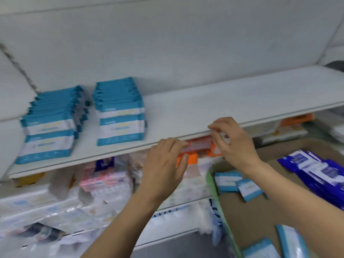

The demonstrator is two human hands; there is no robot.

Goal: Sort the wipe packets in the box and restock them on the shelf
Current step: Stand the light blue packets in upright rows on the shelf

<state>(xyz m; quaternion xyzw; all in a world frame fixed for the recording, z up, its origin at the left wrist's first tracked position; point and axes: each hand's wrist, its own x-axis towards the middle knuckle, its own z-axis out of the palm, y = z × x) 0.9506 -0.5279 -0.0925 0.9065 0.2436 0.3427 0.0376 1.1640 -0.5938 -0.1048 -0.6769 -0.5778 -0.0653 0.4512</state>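
A: Right, head view. Both hands are up at the front edge of the white shelf (214, 107). The left hand (165, 164) has its grip clamped on a bunch of orange wipe packets (193, 146), thumb under, fingers curled over the top.

B: And the right hand (234, 142)?

A: Fingers bent, pinching the right end of the same orange bunch, just under the shelf lip. The packets sit between the two hands, level with the shelf edge, not resting on the board.

B: What is on the shelf?

A: Two stacks of teal-and-white packets at the left: a left teal stack (50, 127), somewhat fanned, and a right teal stack (120, 112), tidier. They stand near each other without touching. The stretch of shelf to their right is bare board.

B: The box?

A: The cardboard box (264, 216) is at lower right, below the right forearm. Small teal-and-white packets (240, 183) lie loose on its floor, more at the bottom edge, and dark blue packets (320, 174) are piled along its right side.

B: Below the shelf?

A: Blurred. A lower shelf with pink packs (104, 177) and clear-wrapped white bundles (37, 205); more orange packs (297, 118) far right. Labels unreadable.
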